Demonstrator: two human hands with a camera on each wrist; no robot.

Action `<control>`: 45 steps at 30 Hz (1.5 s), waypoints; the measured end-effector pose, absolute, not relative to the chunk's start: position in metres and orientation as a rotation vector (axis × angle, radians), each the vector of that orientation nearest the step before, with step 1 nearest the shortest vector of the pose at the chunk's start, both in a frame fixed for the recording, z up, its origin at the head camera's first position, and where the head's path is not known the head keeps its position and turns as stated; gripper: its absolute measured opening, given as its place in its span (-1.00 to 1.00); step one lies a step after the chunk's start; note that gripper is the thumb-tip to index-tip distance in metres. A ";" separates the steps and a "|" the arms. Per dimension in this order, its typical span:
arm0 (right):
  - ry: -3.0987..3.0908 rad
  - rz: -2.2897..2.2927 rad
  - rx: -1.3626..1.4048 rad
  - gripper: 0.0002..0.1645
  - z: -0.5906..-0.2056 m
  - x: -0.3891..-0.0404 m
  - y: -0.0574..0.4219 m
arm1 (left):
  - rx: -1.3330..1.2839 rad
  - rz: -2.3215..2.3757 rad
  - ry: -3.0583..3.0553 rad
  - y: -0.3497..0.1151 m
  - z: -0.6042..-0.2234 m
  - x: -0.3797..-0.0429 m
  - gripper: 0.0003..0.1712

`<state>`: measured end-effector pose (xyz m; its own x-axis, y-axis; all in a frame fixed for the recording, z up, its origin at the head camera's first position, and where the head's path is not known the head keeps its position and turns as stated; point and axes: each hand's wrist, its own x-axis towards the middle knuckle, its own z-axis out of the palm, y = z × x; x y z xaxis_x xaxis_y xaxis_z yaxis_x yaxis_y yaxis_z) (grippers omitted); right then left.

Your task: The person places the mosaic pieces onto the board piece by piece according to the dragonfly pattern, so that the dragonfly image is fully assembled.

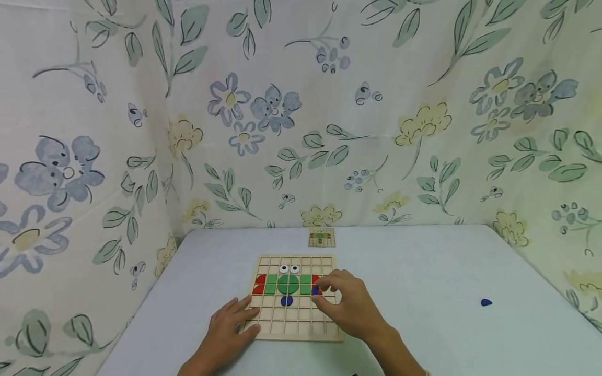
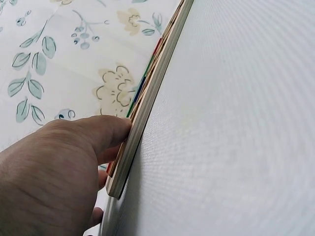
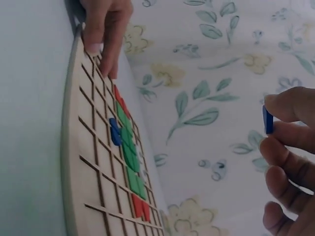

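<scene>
A wooden grid board lies on the table, bearing a green circle of quarter pieces, green squares, red pieces at both sides, two eye pieces and two blue quarter pieces side by side. My left hand rests at the board's left edge, fingers spread, with the thumb touching the rim in the left wrist view. Over the board's right part, my right hand pinches a small blue piece between thumb and index finger, its other fingers loosely bent.
Behind the board lies a small pattern card with a similar figure. One loose blue piece lies far to the right on the white table. Flowered cloth hangs along the table's back and sides.
</scene>
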<state>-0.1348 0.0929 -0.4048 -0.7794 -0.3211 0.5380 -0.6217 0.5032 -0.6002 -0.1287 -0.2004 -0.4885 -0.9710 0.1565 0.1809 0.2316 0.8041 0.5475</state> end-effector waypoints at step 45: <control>-2.889 0.980 0.680 -0.75 -0.476 -0.170 0.011 | -0.333 -0.894 -2.843 -0.203 -0.488 -0.129 -0.57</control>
<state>-0.1704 0.0112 -0.4759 -0.9053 -0.3969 0.1511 -0.4069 0.7087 -0.5764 -0.1291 -0.2033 -0.4882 -0.9654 0.1671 0.2003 0.2516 0.7985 0.5468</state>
